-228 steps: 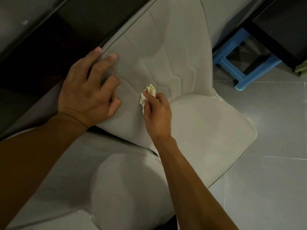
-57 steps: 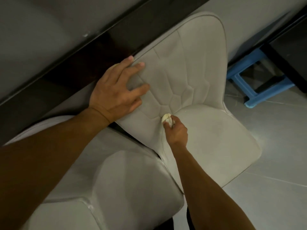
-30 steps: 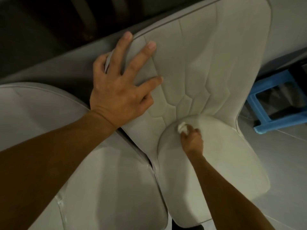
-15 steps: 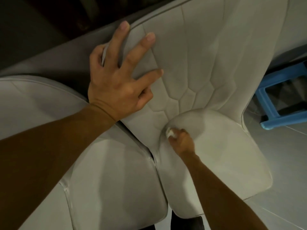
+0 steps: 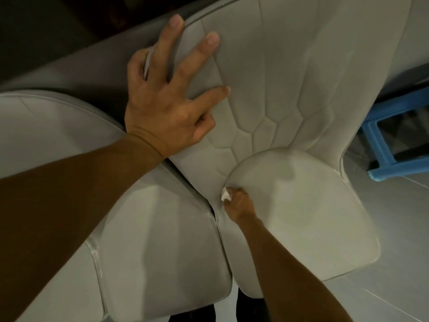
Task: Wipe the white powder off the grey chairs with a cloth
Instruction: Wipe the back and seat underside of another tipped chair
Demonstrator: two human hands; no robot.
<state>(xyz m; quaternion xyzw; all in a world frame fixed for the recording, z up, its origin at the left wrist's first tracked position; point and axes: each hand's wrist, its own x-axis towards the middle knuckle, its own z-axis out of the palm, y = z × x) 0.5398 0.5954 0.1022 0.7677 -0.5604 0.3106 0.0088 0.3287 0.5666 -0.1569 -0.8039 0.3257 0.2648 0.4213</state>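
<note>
Digging into the crease where seat meets backrest, the cloth [image 5: 225, 196] is a tiny white wad, mostly swallowed by the right grip [image 5: 239, 204], which is closed tight around it with only a corner poking out. It's soft, weighs nothing and scrunches to whatever shape you squeeze. So I'd say balled at the fingertips is the way to hold it: enough sticking out to reach the seam, not so much that it flops or gets dragged into the gap.

The grey chair [image 5: 301, 205] looks padded, so the seat gives a bit under pressure, and I'd guess the whole thing would scoot around if nobody steadied it. That's the left grip [image 5: 167, 101]'s job. It's open, fingers splayed and pressed flat on the quilted backrest [image 5: 267, 77] near its edge, holding nothing.

A second chair [image 5: 151, 240] sits touching on the left, with a pale streak [image 5: 94, 249] along its seam, maybe powder, can't tell for sure. A blue stool [image 5: 394, 135] stands off right on the tiled floor [image 5: 383, 298].
</note>
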